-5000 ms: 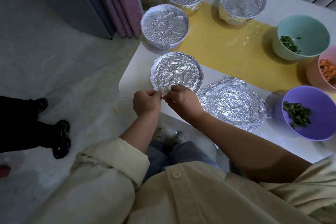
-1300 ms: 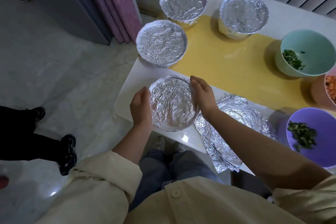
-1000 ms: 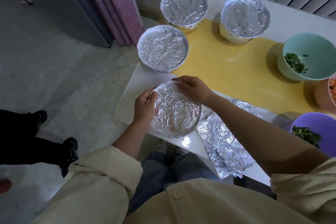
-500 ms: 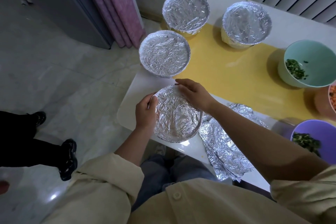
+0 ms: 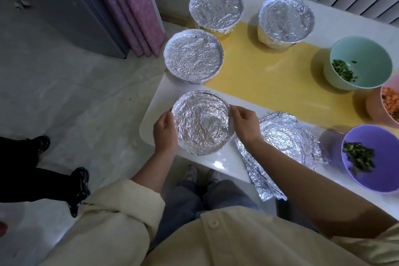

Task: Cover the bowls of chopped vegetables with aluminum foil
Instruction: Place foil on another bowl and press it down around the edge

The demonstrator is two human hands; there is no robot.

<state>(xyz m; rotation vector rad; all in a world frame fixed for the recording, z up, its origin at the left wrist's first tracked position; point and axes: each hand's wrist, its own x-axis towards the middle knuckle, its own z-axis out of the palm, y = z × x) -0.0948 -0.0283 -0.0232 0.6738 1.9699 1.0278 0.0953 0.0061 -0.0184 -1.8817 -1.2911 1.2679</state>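
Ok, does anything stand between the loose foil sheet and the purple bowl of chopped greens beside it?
Nothing visible does. The loose foil sheet lies beside the purple bowl, its edge almost at the rim. Only the right forearm crosses over the sheet, as the right hand holds the covered bowl.

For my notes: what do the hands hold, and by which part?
The nearest foil-covered bowl: left hand grips its left rim, right hand its right rim.
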